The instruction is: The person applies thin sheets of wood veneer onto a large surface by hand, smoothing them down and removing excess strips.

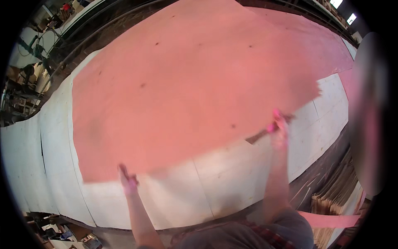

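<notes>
Several things surround the pink sheet (186, 91), which lies over a white layer (240, 174) that shows along its near, left and right sides. Beyond its far right side extends a second pink sheet (319, 45). To its far left stands machinery (35, 50) with loose cables; nearer than its right corner, below the white layer, are a stack of thin boards (336, 189) and a pink strip (329, 220). Right of the sheet, a large blurred object (371, 112) blocks part of the view.

Two hands with pink-stained fingers meet the sheet's near edge, well apart. The left hand (129, 180) is at its near left part, beside the corner; blur hides how wide the fingers stand and whether they pinch the edge. The right hand (280, 127), at its near right part, is closed around a dark strip (258, 136) that projects to either side.

The sheet is broad and salmon-pink, marked by scattered dark knots and smudges, with a ragged right corner.
</notes>
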A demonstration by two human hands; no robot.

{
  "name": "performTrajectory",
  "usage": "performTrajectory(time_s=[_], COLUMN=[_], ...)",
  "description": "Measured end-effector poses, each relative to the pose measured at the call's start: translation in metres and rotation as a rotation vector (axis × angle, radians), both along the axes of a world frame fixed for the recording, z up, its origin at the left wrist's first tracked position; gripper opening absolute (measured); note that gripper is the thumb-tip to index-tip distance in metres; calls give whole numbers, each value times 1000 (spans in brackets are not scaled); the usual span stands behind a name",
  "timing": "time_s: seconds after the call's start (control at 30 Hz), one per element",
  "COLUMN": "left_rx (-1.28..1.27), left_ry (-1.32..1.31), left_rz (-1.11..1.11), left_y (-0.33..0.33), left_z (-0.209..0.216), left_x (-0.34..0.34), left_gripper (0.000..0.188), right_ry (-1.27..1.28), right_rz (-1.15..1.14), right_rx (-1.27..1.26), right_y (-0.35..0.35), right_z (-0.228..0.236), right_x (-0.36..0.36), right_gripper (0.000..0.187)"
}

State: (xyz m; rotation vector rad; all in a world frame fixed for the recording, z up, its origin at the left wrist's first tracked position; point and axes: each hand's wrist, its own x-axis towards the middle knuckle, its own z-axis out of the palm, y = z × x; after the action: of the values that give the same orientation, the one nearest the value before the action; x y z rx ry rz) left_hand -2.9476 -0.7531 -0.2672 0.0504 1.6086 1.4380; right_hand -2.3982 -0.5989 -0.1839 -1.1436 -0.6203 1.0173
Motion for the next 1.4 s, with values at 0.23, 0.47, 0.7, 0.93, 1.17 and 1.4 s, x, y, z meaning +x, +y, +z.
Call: performTrajectory(time_s=[0.23,0.47,0.7,0.93,1.17,1.4], left_rx=[370,344,218,282,346,408], left_ry=[-196,-83,-87,-89,-21,53], left_rz=[88,-79,28,23,-8,22], left_y=[132,111,132,120,121,100], left_z=[-74,-46,-65,-77,-88,-94], left_x=[-13,-26,-37,-47,-51,-64], left_gripper=[27,40,39,40,44,44], right_ry=[421,384,142,59,328,111], right_rz=[27,24,136,242,296,590], right_rx=[-390,-468,-512,-455,-522,-426], right_y=[90,84,92,97,78,73], right_z=[-120,-137,-103,-84,-133,-132], right_x=[-17,-13,-30,-35,-14,3], right_gripper=[18,21,18,15,9,23])
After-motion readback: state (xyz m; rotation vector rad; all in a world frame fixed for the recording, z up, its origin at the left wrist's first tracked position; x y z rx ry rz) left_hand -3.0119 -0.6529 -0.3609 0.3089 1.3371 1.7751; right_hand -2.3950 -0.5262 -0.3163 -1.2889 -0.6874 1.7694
